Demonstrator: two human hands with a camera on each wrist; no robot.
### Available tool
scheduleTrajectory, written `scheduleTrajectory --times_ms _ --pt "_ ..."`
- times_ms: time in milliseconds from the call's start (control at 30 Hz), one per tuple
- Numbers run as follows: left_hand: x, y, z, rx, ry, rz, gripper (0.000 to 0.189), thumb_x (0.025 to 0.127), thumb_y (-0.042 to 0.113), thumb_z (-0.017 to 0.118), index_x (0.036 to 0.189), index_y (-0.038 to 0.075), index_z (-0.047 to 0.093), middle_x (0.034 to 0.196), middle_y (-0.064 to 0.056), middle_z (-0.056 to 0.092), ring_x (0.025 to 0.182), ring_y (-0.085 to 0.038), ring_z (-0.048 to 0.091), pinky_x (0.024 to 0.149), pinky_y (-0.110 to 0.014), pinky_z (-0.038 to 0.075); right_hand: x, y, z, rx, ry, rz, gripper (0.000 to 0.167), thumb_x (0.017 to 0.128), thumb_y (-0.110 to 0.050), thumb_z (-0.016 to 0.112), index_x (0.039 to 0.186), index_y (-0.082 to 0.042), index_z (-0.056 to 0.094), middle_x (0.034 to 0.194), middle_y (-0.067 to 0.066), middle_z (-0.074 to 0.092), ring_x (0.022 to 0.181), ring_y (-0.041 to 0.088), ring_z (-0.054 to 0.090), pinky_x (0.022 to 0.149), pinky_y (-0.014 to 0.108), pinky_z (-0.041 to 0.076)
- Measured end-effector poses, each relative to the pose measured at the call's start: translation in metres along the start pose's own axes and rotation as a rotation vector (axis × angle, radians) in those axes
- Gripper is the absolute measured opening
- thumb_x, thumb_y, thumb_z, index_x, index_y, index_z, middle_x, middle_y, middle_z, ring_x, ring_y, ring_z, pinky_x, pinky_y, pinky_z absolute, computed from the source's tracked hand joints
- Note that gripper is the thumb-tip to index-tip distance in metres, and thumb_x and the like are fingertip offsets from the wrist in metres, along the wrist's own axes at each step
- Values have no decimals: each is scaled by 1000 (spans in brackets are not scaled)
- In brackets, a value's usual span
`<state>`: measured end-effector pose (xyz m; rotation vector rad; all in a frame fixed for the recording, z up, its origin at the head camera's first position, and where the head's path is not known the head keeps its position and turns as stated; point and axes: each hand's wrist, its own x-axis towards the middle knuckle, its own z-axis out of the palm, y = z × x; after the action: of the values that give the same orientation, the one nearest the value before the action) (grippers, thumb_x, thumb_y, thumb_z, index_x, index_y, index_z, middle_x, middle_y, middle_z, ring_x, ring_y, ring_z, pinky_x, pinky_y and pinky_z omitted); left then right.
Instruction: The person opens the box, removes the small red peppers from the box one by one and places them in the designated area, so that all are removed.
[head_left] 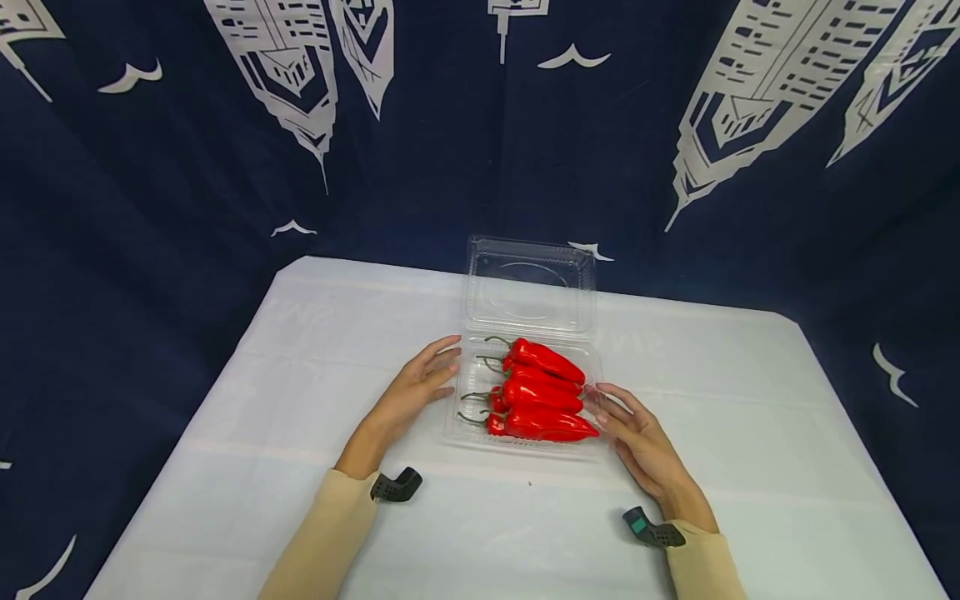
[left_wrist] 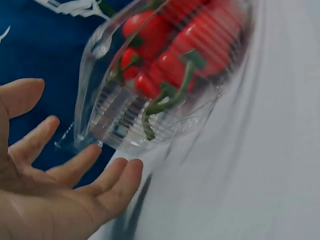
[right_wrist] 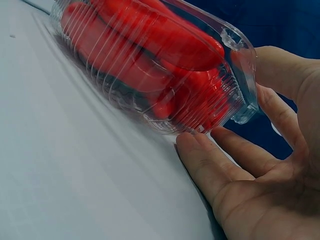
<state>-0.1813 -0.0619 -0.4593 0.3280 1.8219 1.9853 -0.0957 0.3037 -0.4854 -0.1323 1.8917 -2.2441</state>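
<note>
A clear plastic clamshell box lies on the table with its lid raised at the far side. Several glossy red peppers with green stems lie side by side in its base, stems pointing left. My left hand is by the box's left side, fingers spread and loosely bent, holding nothing. In the left wrist view, its fingertips are close to the box corner; contact is unclear. On the right, my right hand has relaxed fingers against the box's side. Its fingertips appear to touch the ribbed wall.
A white cloth covers the table. Behind it hangs a dark blue curtain with white building prints. Black camera mounts are strapped on both wrists, the left mount and the right mount. A tiny dark speck lies before the box.
</note>
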Motion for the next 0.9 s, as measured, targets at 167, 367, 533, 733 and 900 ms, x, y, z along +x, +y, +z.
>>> scheduleTrajectory --times_ms 167,367,533,733,900 --pt "4 -7 -5 -97 -66 11 54 104 13 52 155 22 36 163 -4 28 152 -27 24 118 -55 31 -1 3 1 3 3 5 54 102 -2 52 153 -5 33 154 6 47 132 7 55 105 17 44" --pt "7 -17 -5 -156 -116 7 59 101 0 47 156 17 33 166 -2 22 153 -31 19 121 -51 24 1 1 1 -31 28 27 56 101 -4 54 153 -3 31 155 10 45 130 6 56 104 17 45" --pt "9 -18 -2 -149 -110 5 61 99 -3 47 156 13 36 166 -1 21 154 -29 18 122 -48 21 2 -2 0 -69 39 37 56 101 -7 55 152 -4 33 151 7 49 130 6 56 103 17 46" --pt "8 -18 -2 -137 -97 -11 63 97 -4 47 156 12 34 166 -1 19 153 -29 17 121 -46 21 3 -5 0 -184 64 19 54 99 -9 59 149 -4 41 148 10 50 129 6 54 100 19 49" --pt "8 -17 -2 -132 -102 -7 66 96 -5 48 157 13 32 167 0 16 154 -29 17 119 -46 24 3 -12 -2 -312 121 -22 55 97 -12 65 148 -4 45 153 11 45 133 7 49 100 13 46"
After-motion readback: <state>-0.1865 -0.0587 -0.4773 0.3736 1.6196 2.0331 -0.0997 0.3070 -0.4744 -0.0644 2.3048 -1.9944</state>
